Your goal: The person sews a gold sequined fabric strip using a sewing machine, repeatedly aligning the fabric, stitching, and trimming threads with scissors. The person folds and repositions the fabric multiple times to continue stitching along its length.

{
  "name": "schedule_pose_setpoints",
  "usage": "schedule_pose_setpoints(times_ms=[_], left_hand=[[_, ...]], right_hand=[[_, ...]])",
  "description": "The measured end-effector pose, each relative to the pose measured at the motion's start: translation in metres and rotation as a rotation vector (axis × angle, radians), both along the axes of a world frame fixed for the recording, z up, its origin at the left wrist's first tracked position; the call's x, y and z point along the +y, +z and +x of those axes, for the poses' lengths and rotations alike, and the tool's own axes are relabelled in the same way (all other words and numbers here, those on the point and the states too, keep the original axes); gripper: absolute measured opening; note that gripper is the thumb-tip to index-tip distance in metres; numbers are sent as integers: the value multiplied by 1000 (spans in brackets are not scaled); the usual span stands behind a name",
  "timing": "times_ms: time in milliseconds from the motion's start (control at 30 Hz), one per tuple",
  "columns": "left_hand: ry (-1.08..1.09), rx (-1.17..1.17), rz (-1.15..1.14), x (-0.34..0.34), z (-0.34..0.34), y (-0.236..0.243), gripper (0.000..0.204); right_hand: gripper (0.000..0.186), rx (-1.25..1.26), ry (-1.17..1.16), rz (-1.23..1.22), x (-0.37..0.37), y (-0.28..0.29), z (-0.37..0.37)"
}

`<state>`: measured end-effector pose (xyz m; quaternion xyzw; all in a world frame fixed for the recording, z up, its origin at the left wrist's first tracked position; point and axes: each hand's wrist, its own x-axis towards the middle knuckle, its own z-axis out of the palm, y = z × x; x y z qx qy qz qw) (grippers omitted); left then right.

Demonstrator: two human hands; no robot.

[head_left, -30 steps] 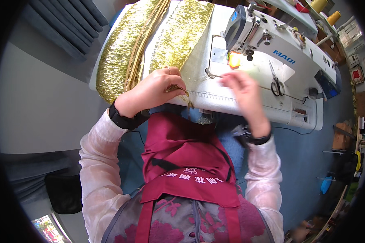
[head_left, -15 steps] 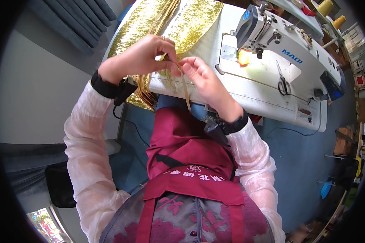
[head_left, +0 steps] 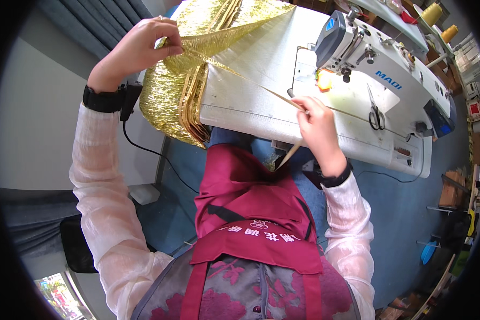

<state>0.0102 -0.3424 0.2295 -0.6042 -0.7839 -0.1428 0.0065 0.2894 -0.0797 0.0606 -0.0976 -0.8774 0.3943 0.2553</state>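
My left hand [head_left: 144, 47] is closed in a pinch on the edge of shiny gold fringe fabric [head_left: 162, 98], over the table's far left. Layers of this fabric hang in a folded stack over the left table edge. From near the left hand a thin gold strip [head_left: 269, 92] stretches taut across the white table. My right hand [head_left: 319, 128] grips this strip between thumb and fingers, above the table's front edge. The strip's loose tail dangles below that hand towards the maroon apron [head_left: 234, 176]. I cannot make out how strip and fabric join.
A white sewing machine [head_left: 378, 64] stands right of the fabric on the table [head_left: 240, 114]. Black-handled scissors [head_left: 376, 116] lie beneath its arm, near a small orange-yellow item [head_left: 324, 80]. Yellow thread cones [head_left: 432, 13] stand at the back right. A black cable [head_left: 165, 165] hangs from my left wristband.
My hands have moved apart from each other. The left went left and away with the fabric edge; the right came right and nearer, drawing the strip out taut.
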Motion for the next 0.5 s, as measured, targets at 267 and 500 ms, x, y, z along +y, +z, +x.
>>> schedule_pose_setpoints(times_ms=[267, 500], left_hand=[[62, -432, -179, -18, 23, -107, 12], [227, -341, -155, -19, 30, -165, 16]], right_hand=[[24, 6, -181, -620, 37, -24, 89], [13, -244, -128, -274, 88, -42, 168]])
